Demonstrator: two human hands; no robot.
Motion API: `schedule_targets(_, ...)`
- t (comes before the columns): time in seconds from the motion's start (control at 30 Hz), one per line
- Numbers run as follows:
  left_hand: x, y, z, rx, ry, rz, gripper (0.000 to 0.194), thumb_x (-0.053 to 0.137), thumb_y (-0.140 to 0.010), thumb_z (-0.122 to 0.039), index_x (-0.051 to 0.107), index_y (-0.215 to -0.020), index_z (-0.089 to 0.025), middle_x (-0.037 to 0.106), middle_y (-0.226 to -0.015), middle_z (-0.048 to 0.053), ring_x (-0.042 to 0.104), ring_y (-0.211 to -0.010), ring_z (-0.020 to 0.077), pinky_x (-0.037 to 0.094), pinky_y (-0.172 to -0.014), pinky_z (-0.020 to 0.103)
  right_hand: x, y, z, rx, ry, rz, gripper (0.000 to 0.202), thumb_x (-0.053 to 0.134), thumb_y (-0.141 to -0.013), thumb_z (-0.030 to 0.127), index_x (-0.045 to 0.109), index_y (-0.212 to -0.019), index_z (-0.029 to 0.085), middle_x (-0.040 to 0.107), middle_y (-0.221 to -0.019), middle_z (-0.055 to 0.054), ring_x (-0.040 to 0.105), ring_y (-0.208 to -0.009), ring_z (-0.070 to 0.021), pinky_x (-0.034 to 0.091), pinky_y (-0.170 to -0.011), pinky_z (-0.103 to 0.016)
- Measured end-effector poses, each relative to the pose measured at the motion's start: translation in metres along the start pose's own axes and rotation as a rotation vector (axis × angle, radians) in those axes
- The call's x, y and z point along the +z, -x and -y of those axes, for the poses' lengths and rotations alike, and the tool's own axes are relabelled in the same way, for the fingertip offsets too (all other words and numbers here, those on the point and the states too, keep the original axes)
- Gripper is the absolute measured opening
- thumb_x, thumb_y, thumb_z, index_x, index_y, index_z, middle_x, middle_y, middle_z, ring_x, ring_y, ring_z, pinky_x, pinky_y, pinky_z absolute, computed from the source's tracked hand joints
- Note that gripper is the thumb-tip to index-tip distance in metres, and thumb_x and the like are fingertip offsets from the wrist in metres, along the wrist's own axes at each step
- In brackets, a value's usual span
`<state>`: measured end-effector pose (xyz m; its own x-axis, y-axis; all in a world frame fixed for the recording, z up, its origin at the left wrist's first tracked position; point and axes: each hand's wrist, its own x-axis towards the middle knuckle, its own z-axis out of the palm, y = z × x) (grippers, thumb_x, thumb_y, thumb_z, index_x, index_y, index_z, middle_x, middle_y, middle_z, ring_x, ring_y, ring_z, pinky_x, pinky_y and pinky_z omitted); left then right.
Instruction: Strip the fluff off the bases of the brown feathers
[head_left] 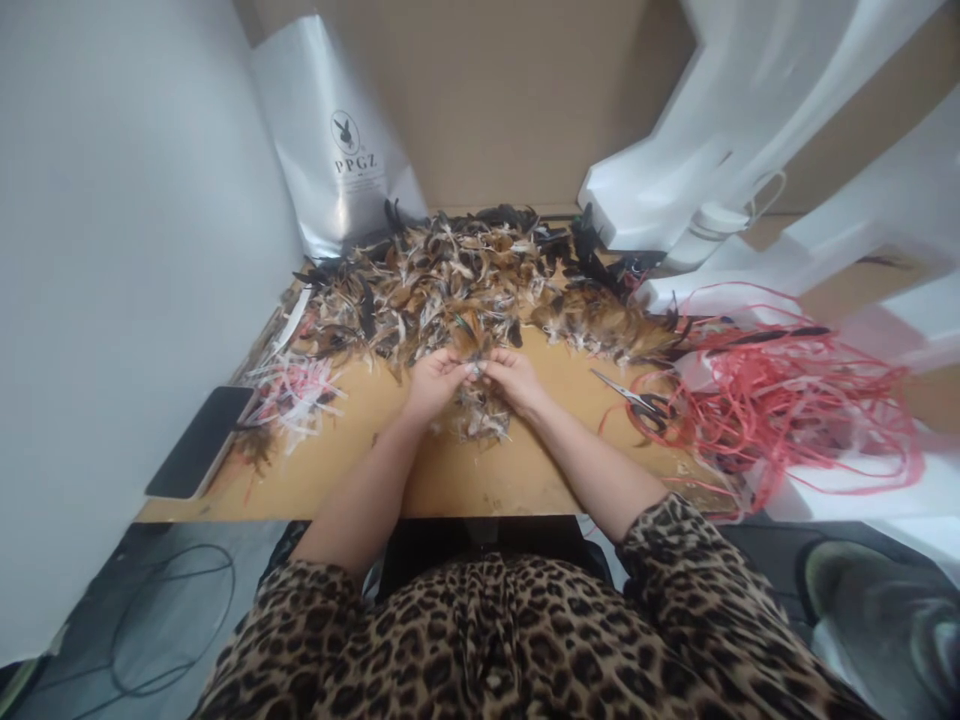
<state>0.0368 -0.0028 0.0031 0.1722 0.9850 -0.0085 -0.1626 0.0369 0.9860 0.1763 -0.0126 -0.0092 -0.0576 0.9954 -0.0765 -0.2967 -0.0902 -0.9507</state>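
Both hands meet over the middle of the table. My left hand [437, 383] and my right hand [514, 380] pinch a small brown feather bunch [471, 338] between thumbs and fingers, its plumes pointing away from me. Where the fingertips come together, the quill ends are mostly covered. Just below my hands lies a little clump of feather bits and pale strands [484, 418]. A wide pile of brown, black and white feathers [442, 265] spreads across the table [480, 490] beyond my hands.
Scissors [637, 398] lie right, beside a tangle of red plastic strips [795, 410]. At left are a phone [201, 440] and pink and white strips [296, 392]. A silver bag [341, 140] stands at the back left, a white cup [705, 235] at the back right.
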Motion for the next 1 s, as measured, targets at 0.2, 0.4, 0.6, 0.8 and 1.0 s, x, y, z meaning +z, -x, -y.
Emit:
schedule_targets(0.2,0.0,-0.001,0.002,0.063,-0.017,-0.096,0.037,0.076,-0.063,-0.034,0.065,-0.091,-0.013,0.07,-0.079,0.004,0.065,-0.064,0.0098,0.051,-0.061,0.023,-0.043,-0.01,0.038,-0.229,0.319,-0.324,0.021,0.068,-0.063,0.034,0.053,-0.062,0.019,0.052,-0.053,0.005,0.041,-0.047,-0.0078,0.03,-0.048,-0.022)
schedule_targets(0.4,-0.003,-0.001,0.003,0.06,-0.072,-0.113,0.032,0.073,-0.068,-0.033,0.066,-0.091,-0.012,0.066,-0.063,0.002,0.062,-0.057,0.0101,0.048,-0.055,0.021,-0.12,-0.024,0.05,-0.307,0.541,-0.688,0.019,0.059,-0.065,0.031,0.05,-0.054,0.018,0.041,-0.045,0.006,0.033,-0.042,-0.0071,0.025,-0.045,-0.023)
schedule_targets(0.6,-0.005,-0.001,0.004,0.072,-0.068,-0.1,0.029,0.073,-0.066,-0.033,0.067,-0.085,-0.012,0.068,-0.073,0.005,0.062,-0.058,0.0096,0.046,-0.052,0.02,-0.134,-0.024,0.041,-0.175,0.807,-0.727,0.016,0.054,-0.065,0.028,0.053,-0.053,0.017,0.042,-0.044,0.004,0.034,-0.043,-0.0086,0.026,-0.047,-0.024)
schedule_targets(0.8,-0.009,-0.004,0.004,0.098,-0.088,-0.133,0.026,0.071,-0.068,-0.032,0.067,-0.085,-0.012,0.069,-0.074,0.005,0.06,-0.056,0.0086,0.045,-0.05,0.02,-0.129,-0.021,0.04,-0.109,1.03,-0.737,0.016,0.052,-0.067,0.025,0.058,-0.054,0.018,0.05,-0.049,0.0,0.042,-0.05,-0.0124,0.031,-0.053,-0.027)
schedule_targets(1.0,-0.016,-0.004,-0.006,0.158,-0.085,-0.218,0.027,0.07,-0.07,-0.034,0.067,-0.086,-0.013,0.07,-0.078,0.005,0.058,-0.054,0.007,0.042,-0.047,0.019,-0.125,-0.018,0.043,-0.131,1.066,-0.795,0.016,0.055,-0.07,0.027,0.067,-0.066,0.017,0.065,-0.065,-0.008,0.055,-0.063,-0.0187,0.042,-0.066,-0.031)
